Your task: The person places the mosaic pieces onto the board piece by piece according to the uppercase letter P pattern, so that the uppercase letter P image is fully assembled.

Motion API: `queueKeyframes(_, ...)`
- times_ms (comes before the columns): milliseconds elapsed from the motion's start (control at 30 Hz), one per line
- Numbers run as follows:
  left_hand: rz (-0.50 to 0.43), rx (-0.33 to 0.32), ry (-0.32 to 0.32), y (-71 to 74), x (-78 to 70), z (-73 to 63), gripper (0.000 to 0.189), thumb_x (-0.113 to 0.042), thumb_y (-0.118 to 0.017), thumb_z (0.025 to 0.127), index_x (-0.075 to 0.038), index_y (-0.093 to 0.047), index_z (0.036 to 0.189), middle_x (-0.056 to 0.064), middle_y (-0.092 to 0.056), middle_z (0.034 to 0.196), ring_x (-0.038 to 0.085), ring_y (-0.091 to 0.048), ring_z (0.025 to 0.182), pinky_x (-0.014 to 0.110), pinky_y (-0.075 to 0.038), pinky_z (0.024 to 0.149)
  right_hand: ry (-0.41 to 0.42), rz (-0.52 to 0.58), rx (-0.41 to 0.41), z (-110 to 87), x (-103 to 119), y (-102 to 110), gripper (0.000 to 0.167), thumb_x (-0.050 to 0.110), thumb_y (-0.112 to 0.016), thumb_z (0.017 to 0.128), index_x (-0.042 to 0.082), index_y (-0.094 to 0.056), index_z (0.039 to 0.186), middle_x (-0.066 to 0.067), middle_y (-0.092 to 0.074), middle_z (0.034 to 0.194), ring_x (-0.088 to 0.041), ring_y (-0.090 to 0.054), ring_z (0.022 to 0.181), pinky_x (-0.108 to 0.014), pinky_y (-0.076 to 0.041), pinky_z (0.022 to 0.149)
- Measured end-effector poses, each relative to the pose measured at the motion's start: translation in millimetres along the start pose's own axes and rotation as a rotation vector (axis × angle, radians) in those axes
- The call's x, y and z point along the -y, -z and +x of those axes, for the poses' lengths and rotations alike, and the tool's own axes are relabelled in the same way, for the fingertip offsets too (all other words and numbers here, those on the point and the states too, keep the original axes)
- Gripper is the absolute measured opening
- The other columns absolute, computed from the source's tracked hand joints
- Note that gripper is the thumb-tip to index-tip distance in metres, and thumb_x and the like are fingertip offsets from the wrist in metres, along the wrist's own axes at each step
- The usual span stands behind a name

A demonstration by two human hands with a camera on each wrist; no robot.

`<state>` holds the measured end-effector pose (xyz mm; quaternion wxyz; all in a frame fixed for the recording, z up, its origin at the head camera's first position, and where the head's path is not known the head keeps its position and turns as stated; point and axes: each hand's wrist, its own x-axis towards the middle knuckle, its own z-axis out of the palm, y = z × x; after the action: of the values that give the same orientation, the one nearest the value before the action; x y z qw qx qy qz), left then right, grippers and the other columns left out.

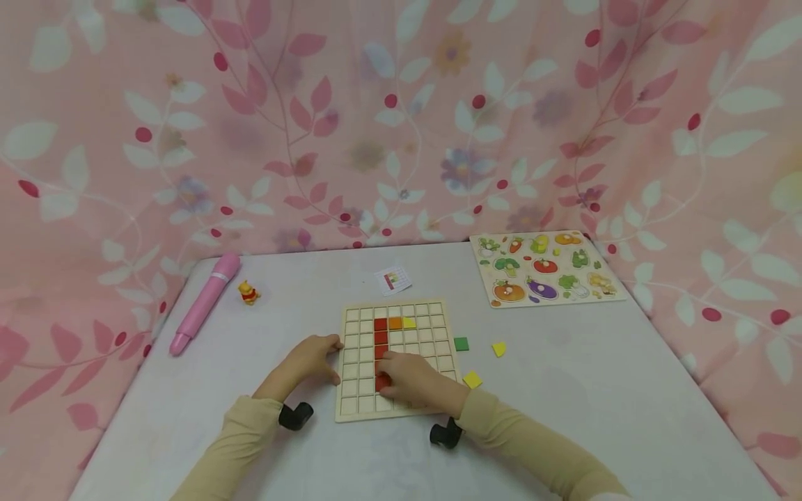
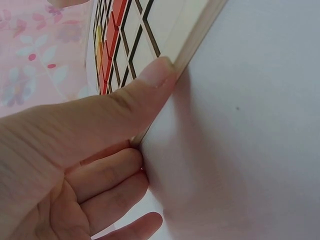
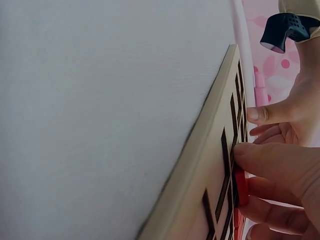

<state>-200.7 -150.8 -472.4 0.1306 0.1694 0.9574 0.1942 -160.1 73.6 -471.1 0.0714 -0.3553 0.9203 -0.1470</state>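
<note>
A wooden grid board (image 1: 351,410) lies on the table between the two hands. Red square tiles (image 1: 381,337) form a column on it, with an orange tile (image 1: 395,323) and a yellow one (image 1: 409,323) beside the top one. The left hand (image 1: 311,360) touches the board's left edge, thumb and fingers spread along it; in the left wrist view its thumb (image 2: 155,75) presses the rim. Over the column's lower part, the right hand (image 1: 410,379) pinches a red tile (image 3: 241,186) by thumb and fingers, the tile standing slightly proud of the grid. Its fingers hide part of the column.
Right of the board lie a green square (image 1: 461,344), a yellow rounded piece (image 1: 498,348) and a yellow square (image 1: 473,379). A pattern card (image 1: 393,280) is behind it. Farther out are a vegetable puzzle board (image 1: 545,266), a pink stick (image 1: 205,304) and a small bear figure (image 1: 248,292).
</note>
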Motion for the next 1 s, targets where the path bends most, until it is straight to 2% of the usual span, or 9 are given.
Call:
queueKeyframes(233,0.001,0.004,0.002,-0.6,-1.5,0.4,0.060,-0.022,-0.086,0.049,-0.010,-0.059,0.101,0.005,-0.061,0.109,0.029,-0.051,0.102,0.040,-0.038,0.088,-0.019,-0.009,0.008,-0.7,1.9,0.4,0.026,0.029,-0.067,0.079,0.016,-0.062,0.100,0.010,-0.049,0.087,-0.005,-0.045,0.071,-0.017,-0.040,0.063)
queueKeyframes(467,-0.007,-0.005,0.002,-0.3,-1.8,-1.3,0.061,-0.021,-0.086,0.047,-0.010,-0.059,0.101,0.006,-0.062,0.108,0.029,-0.051,0.102,0.041,-0.038,0.089,-0.007,-0.019,-0.018,-2.5,1.7,0.1,0.018,0.027,-0.065,0.080,0.017,-0.062,0.095,0.009,-0.050,0.088,-0.005,-0.045,0.070,-0.018,-0.042,0.065)
queueKeyframes(767,-0.022,-0.007,-0.008,-0.2,-0.6,-2.0,0.061,-0.020,-0.086,0.048,-0.009,-0.059,0.101,0.006,-0.062,0.107,0.030,-0.051,0.103,0.041,-0.038,0.089,0.004,-0.018,0.021,-3.4,1.5,-0.2,0.022,0.029,-0.063,0.083,0.016,-0.062,0.100,0.009,-0.049,0.087,-0.005,-0.045,0.071,-0.017,-0.042,0.065)
queueKeyframes(1000,-0.025,-0.010,-0.007,1.1,-2.1,-2.4,0.060,-0.019,-0.086,0.048,-0.009,-0.059,0.100,0.006,-0.062,0.107,0.030,-0.051,0.103,0.041,-0.037,0.089,0.021,-0.015,0.004,-5.0,-0.9,-2.2,0.024,0.031,-0.062,0.084,0.016,-0.062,0.102,0.009,-0.049,0.089,-0.005,-0.045,0.071,-0.017,-0.042,0.066)
